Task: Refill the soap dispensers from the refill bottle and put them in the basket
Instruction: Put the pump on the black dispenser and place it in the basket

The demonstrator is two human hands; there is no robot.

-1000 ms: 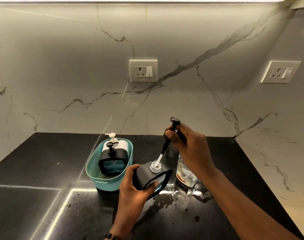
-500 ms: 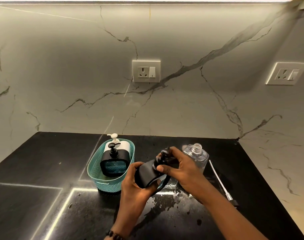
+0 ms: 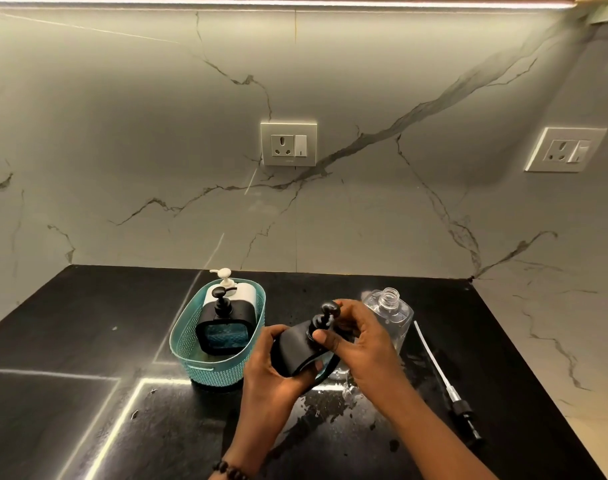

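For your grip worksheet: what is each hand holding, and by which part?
Left hand grips the black dispenser by its body; right hand pinches its pump head at the collar.

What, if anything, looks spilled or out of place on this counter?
Liquid is splashed across the black counter in front of the open clear refill bottle, around and below the hands. The bottle's own pump with its long tube lies loose on the counter to its right. Nothing else stands out.

two dispensers [image 3: 223,320] in basket [image 3: 205,370] — refill bottle [image 3: 390,315] right, loose pump [image 3: 447,382] beyond
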